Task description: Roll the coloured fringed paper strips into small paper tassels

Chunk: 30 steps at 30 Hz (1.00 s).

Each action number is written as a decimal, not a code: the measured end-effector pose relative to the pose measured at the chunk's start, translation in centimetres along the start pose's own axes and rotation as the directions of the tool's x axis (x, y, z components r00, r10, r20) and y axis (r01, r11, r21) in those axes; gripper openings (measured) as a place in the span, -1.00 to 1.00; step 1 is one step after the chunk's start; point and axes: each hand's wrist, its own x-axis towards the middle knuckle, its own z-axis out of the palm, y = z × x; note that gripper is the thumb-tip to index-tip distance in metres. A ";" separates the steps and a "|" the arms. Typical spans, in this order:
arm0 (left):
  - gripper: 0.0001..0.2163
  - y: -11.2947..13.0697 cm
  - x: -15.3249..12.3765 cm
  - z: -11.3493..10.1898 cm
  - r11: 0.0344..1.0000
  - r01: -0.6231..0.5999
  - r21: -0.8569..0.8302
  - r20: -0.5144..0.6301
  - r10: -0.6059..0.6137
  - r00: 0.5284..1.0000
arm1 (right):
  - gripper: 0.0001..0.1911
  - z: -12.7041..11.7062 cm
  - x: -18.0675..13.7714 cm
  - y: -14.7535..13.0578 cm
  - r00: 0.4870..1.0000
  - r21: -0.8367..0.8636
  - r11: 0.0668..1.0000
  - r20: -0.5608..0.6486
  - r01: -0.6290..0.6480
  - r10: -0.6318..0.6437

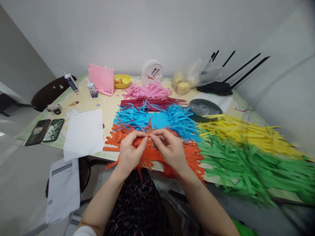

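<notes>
Near the front edge of the table, my left hand and my right hand meet with fingertips pinched together. Between them is a thin orange paper strip, mostly covered by the fingers. Right below and around both hands lies a pile of orange fringed paper. Behind it are blue fringed paper, dark red strips and pink fringed paper. Green fringed paper and yellow fringed paper spread out to the right.
A dark green bowl and a black router stand at the back right. White paper and two phones lie left. A pink tablet case, yellow bowl and small cartons are behind.
</notes>
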 end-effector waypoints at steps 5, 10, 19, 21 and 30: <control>-0.94 -0.1 -0.1 0.0 0.999 -0.022 0.050 -0.014 0.023 1.000 | -0.86 0.3 -0.2 -0.1 0.998 -0.129 0.991 -0.032 0.040 -0.045; -0.94 0.1 -0.2 0.4 1.000 0.015 -0.009 -0.018 -0.016 1.000 | -0.86 0.6 -0.6 0.2 0.999 -0.050 0.999 -0.029 0.017 -0.019; -0.88 -0.8 -0.5 1.1 0.949 0.104 -0.298 -0.070 -0.131 0.989 | -0.72 0.2 0.0 0.3 0.984 0.190 0.971 0.127 -0.145 0.122; -0.87 -0.9 -0.5 1.1 0.939 0.107 -0.328 -0.069 -0.136 0.988 | -0.74 0.2 -0.1 0.2 0.990 0.182 0.975 0.085 -0.126 0.112; -1.00 -0.9 -0.4 0.5 0.972 -0.005 -0.234 -0.065 -0.010 0.998 | -0.75 0.5 -0.4 0.5 0.992 0.151 0.980 -0.003 -0.127 0.129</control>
